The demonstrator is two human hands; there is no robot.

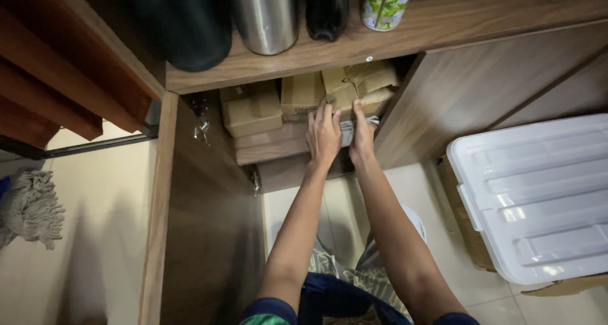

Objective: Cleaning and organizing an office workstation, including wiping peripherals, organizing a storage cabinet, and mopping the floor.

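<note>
So your left hand (323,135) and right hand (362,133) both clasp a grey-white packet (348,132) in the cabinet (209,230), not yet pulled clear of the brown boxes (304,97)

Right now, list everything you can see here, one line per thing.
cardboard boxes: several, brown, stacked inside the open cabinet
grey item: one, between both hands, kind unclear
bottles: four, black, steel, dark, green-patterned, on the cabinet top
cabinet: one, brown wood, door open at left
storage bin lid: one, white, on the floor at right
mop head: one, grey, far left
floor: cream tiles
left hand: one, on the grey item
right hand: one, on the grey item
</note>
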